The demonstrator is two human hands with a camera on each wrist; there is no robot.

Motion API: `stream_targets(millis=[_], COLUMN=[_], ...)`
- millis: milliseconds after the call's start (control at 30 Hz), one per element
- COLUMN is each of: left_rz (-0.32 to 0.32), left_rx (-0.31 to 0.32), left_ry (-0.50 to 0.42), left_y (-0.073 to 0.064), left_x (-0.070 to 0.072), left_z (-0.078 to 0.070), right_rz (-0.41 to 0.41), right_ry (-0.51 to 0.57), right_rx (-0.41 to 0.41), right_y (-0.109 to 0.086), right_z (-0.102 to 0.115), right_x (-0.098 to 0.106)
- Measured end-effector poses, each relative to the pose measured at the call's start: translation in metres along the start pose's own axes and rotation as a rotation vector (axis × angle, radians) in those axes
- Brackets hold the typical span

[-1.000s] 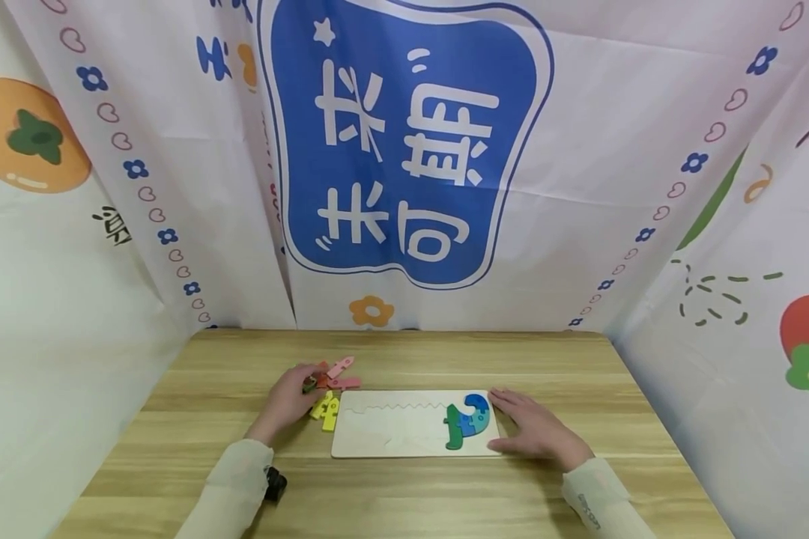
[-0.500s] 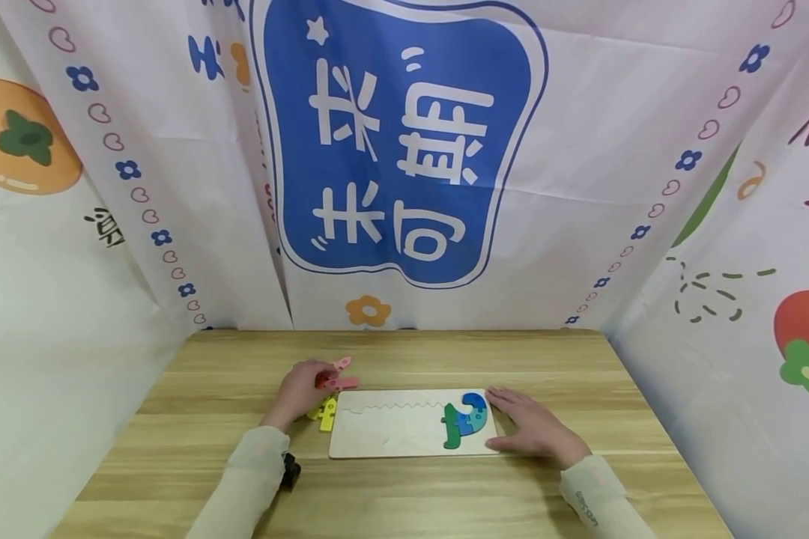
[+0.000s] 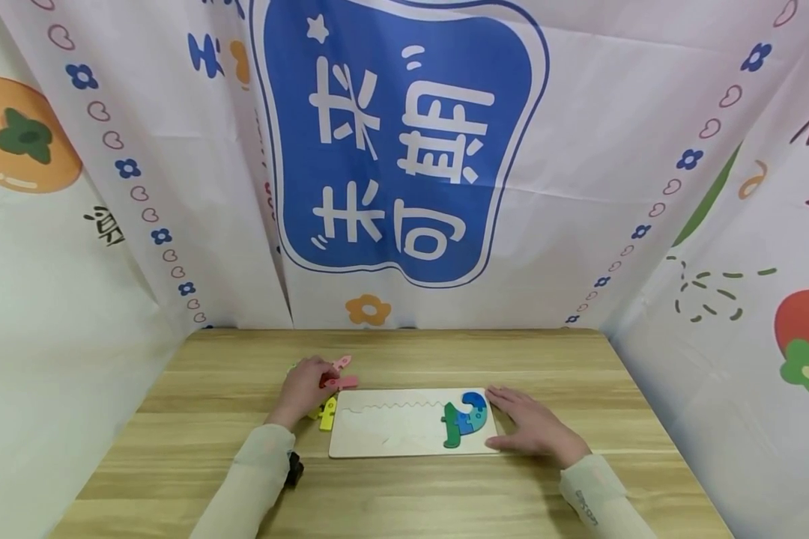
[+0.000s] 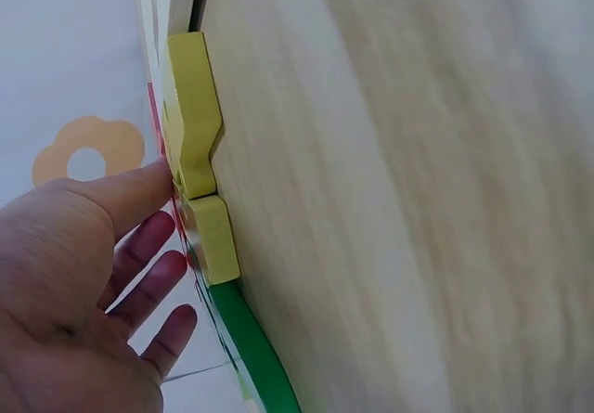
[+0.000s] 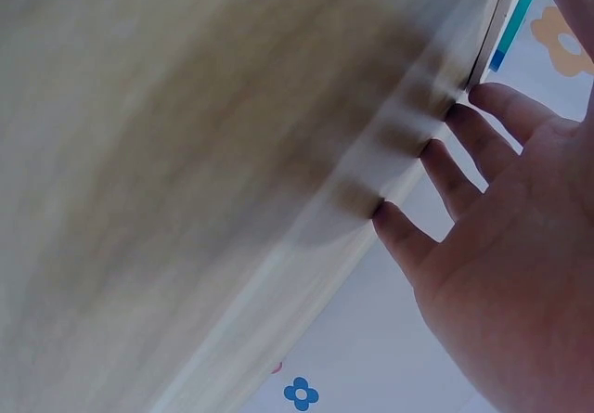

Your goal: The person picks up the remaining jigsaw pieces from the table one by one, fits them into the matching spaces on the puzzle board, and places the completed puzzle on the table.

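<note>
My left hand point(image 3: 306, 386) reaches over loose wooden puzzle pieces left of the board, fingertips at a red piece point(image 3: 324, 381) beside a pink piece point(image 3: 342, 382). In the left wrist view, its thumb meets the pile behind a yellow piece point(image 4: 193, 116); a green piece point(image 4: 252, 343) lies alongside. The thumb tip and index finger are hidden, so a pinch cannot be confirmed. My right hand point(image 3: 529, 424) rests at the right end of the pale wooden puzzle board point(image 3: 398, 430), fingers extended and spread. Joined blue pieces point(image 3: 473, 419) and a green piece point(image 3: 452, 427) sit on the board's right part.
A second pink piece point(image 3: 342, 363) lies at the back of the pile. Yellow pieces point(image 3: 327, 415) lie by the board's left edge. The wood-grain table point(image 3: 404, 498) ends at a printed cloth backdrop point(image 3: 546, 262), with cloth also at both sides.
Over the last second my left hand has shifted slightly right, from the green piece onto the red one, covering more of the pile. My right hand stays at the board's edge.
</note>
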State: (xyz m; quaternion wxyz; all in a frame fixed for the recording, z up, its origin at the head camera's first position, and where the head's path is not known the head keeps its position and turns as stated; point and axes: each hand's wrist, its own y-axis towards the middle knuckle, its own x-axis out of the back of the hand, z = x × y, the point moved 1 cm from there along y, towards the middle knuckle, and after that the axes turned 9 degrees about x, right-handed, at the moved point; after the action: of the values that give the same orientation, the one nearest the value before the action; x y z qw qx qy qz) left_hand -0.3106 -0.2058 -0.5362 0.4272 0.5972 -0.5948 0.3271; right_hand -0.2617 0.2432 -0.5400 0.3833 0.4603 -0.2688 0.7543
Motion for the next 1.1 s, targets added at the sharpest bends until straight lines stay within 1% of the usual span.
stream_targets(millis=[167, 333, 433, 500, 633, 833, 933, 1100], left_rz=[-0.001, -0.031, -0.038, -0.031, -0.017, -0.051, -0.052, -0.065], left_rx=[0.005, 0.003, 0.009, 0.019, 0.044, 0.034, 0.038, 0.043], left_ry=[0.011, 0.017, 0.019, -0.002, -0.073, -0.152, -0.187, -0.294], left_y=[0.0019, 0.0029, 0.0033, 0.0033, 0.0021, 0.0005, 0.0006, -0.0002], left_x=[-0.0011, -0.0018, -0.0020, -0.0022, -0.0024, -0.0028, -0.0026, 0.0002], left_z=[0.0013, 0.0033, 0.0034, 0.0035, 0.0034, 0.0031, 0.0024, 0.0026], right_rz=[-0.002, 0.000, 0.000, 0.000, 0.003, -0.001, -0.004, -0.009], right_ry=[-0.004, -0.003, -0.005, -0.007, -0.007, -0.002, -0.007, 0.001], right_rx=[0.002, 0.000, 0.002, 0.001, -0.003, -0.007, -0.005, 0.008], right_y=[0.0009, 0.0011, 0.0013, 0.0016, 0.0015, -0.0003, -0.0008, 0.0004], right_z=[-0.0011, -0.0025, -0.0027, -0.0030, -0.0028, -0.0029, -0.0030, -0.0011], right_x=[-0.0013, -0.0026, -0.0028, -0.0030, -0.0027, -0.0015, -0.0013, -0.0020])
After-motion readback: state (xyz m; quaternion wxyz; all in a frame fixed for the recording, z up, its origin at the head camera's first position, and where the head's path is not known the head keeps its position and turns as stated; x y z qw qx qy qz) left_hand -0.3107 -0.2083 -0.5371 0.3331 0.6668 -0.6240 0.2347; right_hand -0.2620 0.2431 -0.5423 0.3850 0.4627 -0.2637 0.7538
